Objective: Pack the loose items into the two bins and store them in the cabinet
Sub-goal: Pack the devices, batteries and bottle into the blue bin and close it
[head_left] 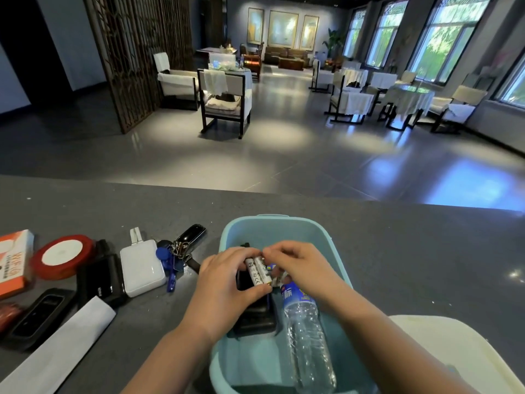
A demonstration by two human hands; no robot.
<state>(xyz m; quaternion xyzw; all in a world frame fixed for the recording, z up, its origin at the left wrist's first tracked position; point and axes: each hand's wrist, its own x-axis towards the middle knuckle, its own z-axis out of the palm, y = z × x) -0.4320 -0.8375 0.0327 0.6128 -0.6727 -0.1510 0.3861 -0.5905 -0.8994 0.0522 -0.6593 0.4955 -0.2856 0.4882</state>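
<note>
A light blue bin (pixel 272 226) stands on the grey counter in front of me. Inside it lie a clear water bottle (pixel 308 339) with a blue label and a black flat device (pixel 255 318). Both hands are over the bin. My left hand (pixel 224 288) grips two white batteries (pixel 257 271) side by side. My right hand (pixel 301 265) pinches their top end with its fingertips. A cream bin (pixel 443 345) sits at the right, partly hidden by my right arm.
Left of the blue bin lie a key bunch with a black fob (pixel 181 248), a white power bank (pixel 141 270), a black box (pixel 99 277), a red tape roll (pixel 62 258), an orange box (pixel 12 260), a black remote-like device (pixel 37 315) and white paper (pixel 59 351). Beyond the counter edge is floor with chairs.
</note>
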